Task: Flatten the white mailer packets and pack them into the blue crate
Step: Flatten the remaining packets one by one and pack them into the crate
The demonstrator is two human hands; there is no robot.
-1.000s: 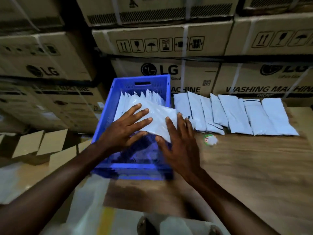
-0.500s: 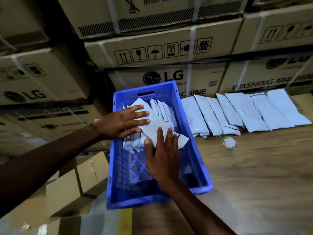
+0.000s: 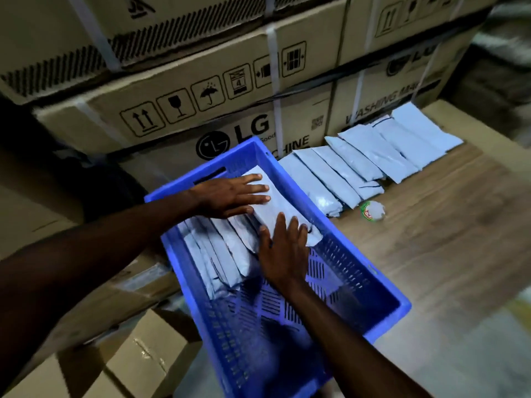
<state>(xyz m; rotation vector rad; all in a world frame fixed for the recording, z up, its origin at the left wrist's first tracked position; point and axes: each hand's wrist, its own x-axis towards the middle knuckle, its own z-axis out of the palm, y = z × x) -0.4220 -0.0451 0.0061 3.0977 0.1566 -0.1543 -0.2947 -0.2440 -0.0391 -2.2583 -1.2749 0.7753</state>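
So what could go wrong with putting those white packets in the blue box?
The top packet under both flat hands, left hand and right hand, might puff back up and tip the leaning packets beneath. The blue crate seems to hang past the table edge, so hard pressing might tilt it.

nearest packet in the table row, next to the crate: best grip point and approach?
Take the nearest packet by its near short end, which juts toward the bare table. Approach from the front: its right long edge is overlapped by the next packet, its left hugs the blue crate.
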